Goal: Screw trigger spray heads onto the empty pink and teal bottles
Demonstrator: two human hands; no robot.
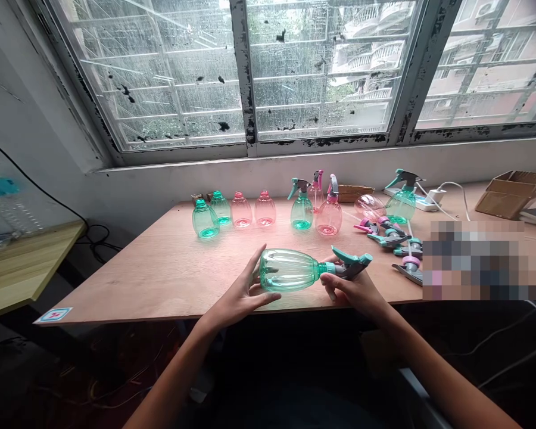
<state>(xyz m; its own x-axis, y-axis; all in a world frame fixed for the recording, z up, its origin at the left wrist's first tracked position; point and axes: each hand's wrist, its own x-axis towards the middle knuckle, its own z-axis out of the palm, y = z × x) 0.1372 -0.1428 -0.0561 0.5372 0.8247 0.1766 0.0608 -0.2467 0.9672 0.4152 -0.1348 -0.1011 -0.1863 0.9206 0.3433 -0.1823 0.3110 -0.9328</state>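
Observation:
A clear green spray bottle lies sideways in the air over the table's front edge, its base to the left. My left hand cups the base end, thumb and fingers around it. At the neck, my right hand grips around the collar and the grey and teal spray head, which sits on the bottle's mouth. Whether it is screwed tight I cannot tell. Beyond stand headless bottles: green ones and pink ones. Farther right are bottles with heads on, a green one and a pink one.
Loose spray heads lie in a pile on the right of the wooden table. Behind them are a pink bottle on its side, a green sprayer and a power strip. A cardboard box stands far right. One patch is blurred out.

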